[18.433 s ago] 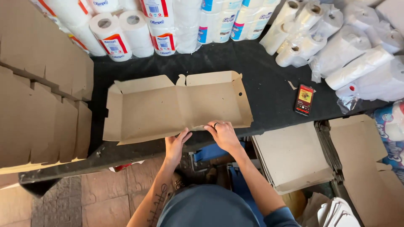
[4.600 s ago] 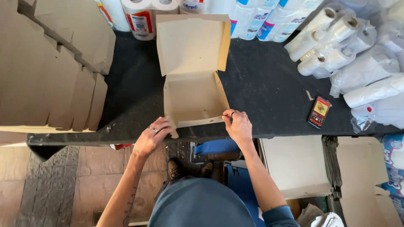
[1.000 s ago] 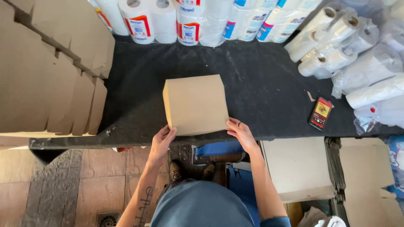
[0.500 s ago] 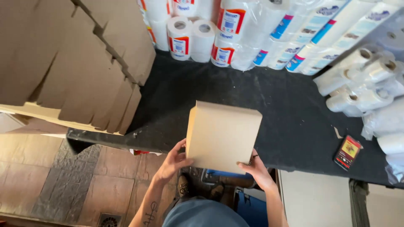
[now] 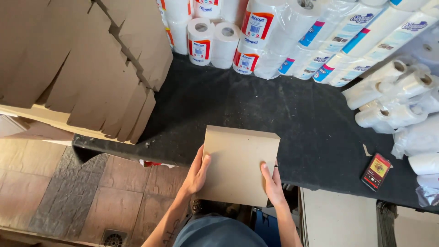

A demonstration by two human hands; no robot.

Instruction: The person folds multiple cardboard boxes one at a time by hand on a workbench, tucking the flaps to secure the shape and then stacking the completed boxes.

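Observation:
A closed brown cardboard box [image 5: 238,162] is held between both my hands at the near edge of the black table [image 5: 238,103]. My left hand [image 5: 197,170] grips its left side with the thumb lying on the lid. My right hand [image 5: 273,184] grips the lower right corner, thumb on top. The box hangs partly over the table's front edge, toward my body.
A stack of folded brown boxes [image 5: 77,64] fills the left of the table. Wrapped paper rolls [image 5: 256,36] line the back and clear film rolls [image 5: 393,98] lie at the right. A phone [image 5: 376,171] rests near the right front. Flat cardboard sheets [image 5: 340,219] sit below.
The closed box has been lifted off the table toward me, both hands on its sides. My view has swung left, showing more of the box stack.

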